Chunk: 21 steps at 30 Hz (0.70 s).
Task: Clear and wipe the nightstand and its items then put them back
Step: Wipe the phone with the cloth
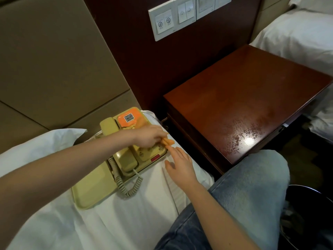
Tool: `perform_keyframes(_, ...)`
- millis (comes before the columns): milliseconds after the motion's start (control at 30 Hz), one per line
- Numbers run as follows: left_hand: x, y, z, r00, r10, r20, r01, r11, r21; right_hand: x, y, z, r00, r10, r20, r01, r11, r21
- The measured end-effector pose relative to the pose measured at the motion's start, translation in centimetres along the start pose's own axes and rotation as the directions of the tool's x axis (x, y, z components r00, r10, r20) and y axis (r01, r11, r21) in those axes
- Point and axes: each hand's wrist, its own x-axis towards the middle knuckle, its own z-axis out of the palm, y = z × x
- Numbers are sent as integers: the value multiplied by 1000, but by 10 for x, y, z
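Orange cloth (169,141) in left hand (148,137) atop yellow telephone (126,157) on bed (126,222)

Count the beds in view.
2. Left bed, holding the phone; right bed, past the nightstand. The frame crops both, and no others show.
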Motion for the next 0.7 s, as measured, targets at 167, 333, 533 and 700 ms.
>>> perform_keyframes(167,6,-32,-19,967,-207,-147,204,978,-38,-4,-2,-1,1000,20,11,-20,1000,3)
perform_keyframes(333,13,-41,-27,949,-283,-138,294,953,68,-4,-1,-3,999,38,21,-39,999,9)
perform_keyframes(533,-6,2,-10,995,55,85,-56,998,7,-1,1,0,999,24,-28,-25,1000,-16)
perform_keyframes(700,6,-42,-31,942,-300,-149,313,947,74,-4,1,1,999,37,-15,-38,999,-24)
